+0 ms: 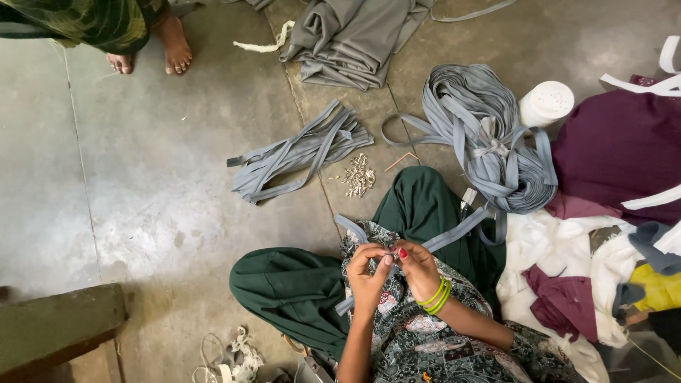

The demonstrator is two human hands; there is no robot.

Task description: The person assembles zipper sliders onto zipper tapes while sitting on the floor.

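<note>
- A grey zipper tape (454, 232) is held over the lap by both hands, above the dark green trousers (298, 284) of the seated person.
- Left hand (369, 273): fingers are curled inward, fingertips pinched on the tape near its middle; the grasp is closed, with a small metal piece, too small to tell apart, at the pinch.
- Right hand (418, 269): thumb and forefinger are closed on the same spot of the tape, touching the left fingertips; green bangles (435, 296) are worn on the wrist.
- From the pinch, the tape runs up and right to a large coil of grey tape (489, 142) lying on the concrete floor (142, 177); its other end hangs down across the patterned tunic (425, 340).
- A loose bundle of cut grey tape lengths (301, 150) is laid on the floor ahead of the knees, well apart from the hands.
- A small heap of metal sliders (358, 174) is seen between that bundle and the coil, just beyond the green knee.
- Folded grey cloth (351, 39) is lying near the far edge of the floor.
- A white cone spool (546, 103) is standing just beside the coil, touching a maroon cloth pile (617, 152).
- White cloth (553, 248) is spread at the right edge, with yellow cloth (656, 287) beside it.
- Another person's bare feet (152, 53) are seen at the far left corner.
- A dark wooden block (60, 326) is set at the near left corner.
</note>
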